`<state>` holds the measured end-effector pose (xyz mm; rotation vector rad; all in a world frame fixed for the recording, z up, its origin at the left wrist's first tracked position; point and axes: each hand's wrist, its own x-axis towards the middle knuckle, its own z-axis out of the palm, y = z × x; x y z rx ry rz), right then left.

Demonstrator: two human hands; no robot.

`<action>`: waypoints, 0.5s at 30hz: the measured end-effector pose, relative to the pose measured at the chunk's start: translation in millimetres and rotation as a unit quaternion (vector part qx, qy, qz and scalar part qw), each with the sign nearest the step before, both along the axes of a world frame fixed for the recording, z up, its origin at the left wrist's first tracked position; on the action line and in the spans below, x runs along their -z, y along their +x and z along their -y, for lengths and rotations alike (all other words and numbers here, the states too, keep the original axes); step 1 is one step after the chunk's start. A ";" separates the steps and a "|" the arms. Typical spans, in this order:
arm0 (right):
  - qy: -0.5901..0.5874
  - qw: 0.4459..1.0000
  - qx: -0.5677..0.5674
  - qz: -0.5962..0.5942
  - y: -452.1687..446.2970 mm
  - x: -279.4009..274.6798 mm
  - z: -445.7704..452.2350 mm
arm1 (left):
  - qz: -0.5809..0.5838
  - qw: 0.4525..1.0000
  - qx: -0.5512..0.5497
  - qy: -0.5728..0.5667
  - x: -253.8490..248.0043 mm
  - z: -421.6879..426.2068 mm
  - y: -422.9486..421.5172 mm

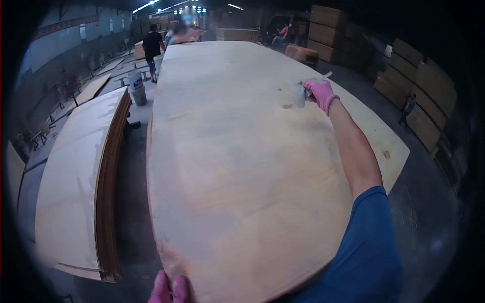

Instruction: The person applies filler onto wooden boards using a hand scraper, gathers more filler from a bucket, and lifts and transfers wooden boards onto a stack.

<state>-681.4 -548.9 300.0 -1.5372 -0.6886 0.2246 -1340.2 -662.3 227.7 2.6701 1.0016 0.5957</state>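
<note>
A large pale plywood sheet [242, 166] stretches away from me, with smeared greyish patches and a few dark knots. Over its far right part, my right hand [322, 95] in a pink glove is closed on a putty knife [298, 93]. The blade looks grey and coated, and motion blurs it, so I cannot tell whether it touches the wood. At the near left corner of the sheet is my left hand [169, 289], also pink-gloved, cut off by the frame's bottom. Two of its fingers show, stretched out and apart against the edge.
To the left stands a stack of plywood sheets [76, 166]. Buckets [136, 88] are on the floor beyond it. A person in dark clothes [152, 50] is at the far left; others appear farther back and right. Tall board stacks [424, 86] line the right side.
</note>
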 end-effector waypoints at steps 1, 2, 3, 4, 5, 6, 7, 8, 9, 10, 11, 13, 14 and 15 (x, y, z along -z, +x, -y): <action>0.017 0.999 0.004 -0.030 11.3 3.4 -3.4 | 0.010 1.000 0.001 -0.007 4.0 2.0 -2.0; 0.028 0.998 0.004 -0.061 24.8 10.9 -7.2 | 0.019 1.000 -0.001 -0.020 7.2 8.1 -3.1; 0.006 0.996 -0.028 -0.086 57.8 32.8 -11.1 | 0.030 0.999 -0.005 -0.031 8.3 13.4 -1.4; -0.014 0.992 -0.059 -0.113 102.8 66.7 -14.1 | 0.040 0.998 0.000 -0.053 5.5 17.7 -0.5; -0.031 0.986 -0.094 -0.136 131.2 78.8 -23.2 | 0.053 0.996 0.002 -0.069 2.4 21.0 2.0; -0.179 0.981 -0.067 0.031 140.4 71.4 -33.7 | 0.066 0.994 0.004 -0.085 1.6 23.6 6.4; -0.318 0.928 -0.036 0.193 134.7 65.4 -38.8 | 0.083 0.993 -0.005 -0.079 4.4 27.9 7.6; -0.330 0.919 0.005 0.214 127.1 62.6 -42.8 | 0.097 0.993 -0.013 -0.073 8.8 33.6 5.7; -0.343 0.909 0.045 0.233 107.9 55.0 -45.7 | 0.114 0.991 -0.014 -0.065 11.1 35.6 6.5; -0.356 0.897 0.086 0.249 87.9 47.3 -48.6 | 0.125 0.989 -0.015 -0.079 10.6 36.7 9.3; -0.377 0.882 0.082 0.271 76.3 42.2 -48.2 | 0.135 0.986 -0.014 -0.095 9.1 38.6 9.9; -0.389 0.881 0.022 0.270 56.2 35.8 -30.3 | 0.140 0.985 0.001 -0.099 8.3 38.2 5.3; -0.373 0.893 -0.037 0.248 44.0 34.0 -16.4 | 0.137 0.987 0.010 -0.084 11.1 35.4 3.2; -0.354 0.899 -0.054 0.252 25.4 36.6 -11.3 | 0.136 0.988 0.014 -0.068 13.8 34.5 0.2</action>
